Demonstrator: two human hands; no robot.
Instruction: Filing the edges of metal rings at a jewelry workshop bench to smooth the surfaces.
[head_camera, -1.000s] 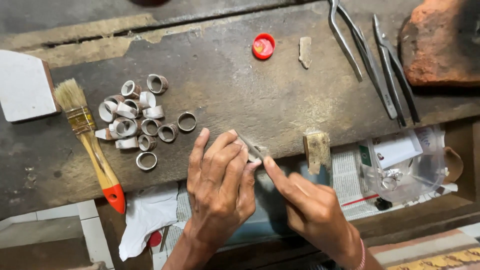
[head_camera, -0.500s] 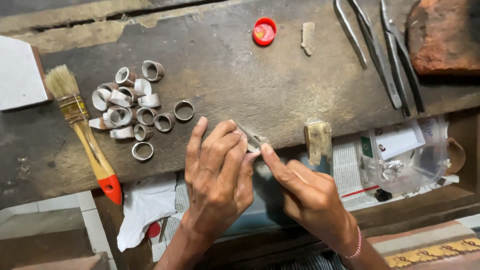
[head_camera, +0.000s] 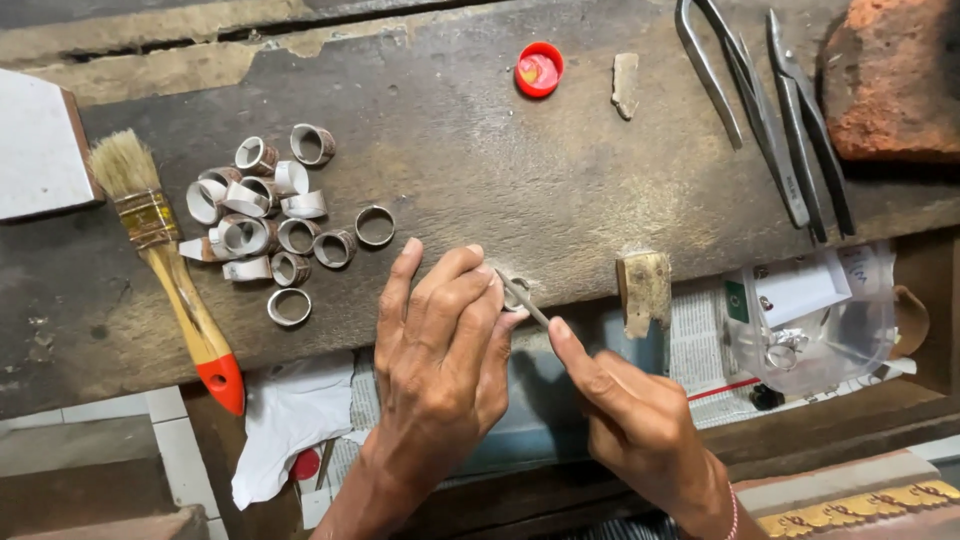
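A long, dark, scarred wooden bench (head_camera: 600, 190) fills most of the view, with a rough reddish brick (head_camera: 890, 80) at its far right corner and a white slab (head_camera: 35, 150) at its left edge. Below the bench edge lie sheets of newspaper (head_camera: 700, 350), a crumpled white cloth (head_camera: 290, 420) and a clear plastic bag (head_camera: 810, 320) with small bits inside. The left hand (head_camera: 440, 350) lies palm down at the near edge of the bench, its fingers curled close together and pinched on a small metal ring (head_camera: 515, 290), which rests against the wood right at the fingertips. The right hand (head_camera: 630, 420) comes up from the lower right, its fingers closed around a thin metal file (head_camera: 525, 300) whose tip meets the ring. Just right of the hands a pale wooden peg (head_camera: 645, 290) juts out from the bench edge. A paintbrush (head_camera: 165, 260) with a wooden handle and red tip lies to the left, and beside it a heap of metal rings (head_camera: 270, 215) is spread loosely, a few lying apart from the rest. Long steel tweezers (head_camera: 745, 100) and a pair of pliers (head_camera: 805, 130) lie at the upper right, well apart from the hands. A red bottle cap (head_camera: 539, 69) sits at the far edge, with a small pale chip (head_camera: 626, 85) just beside it
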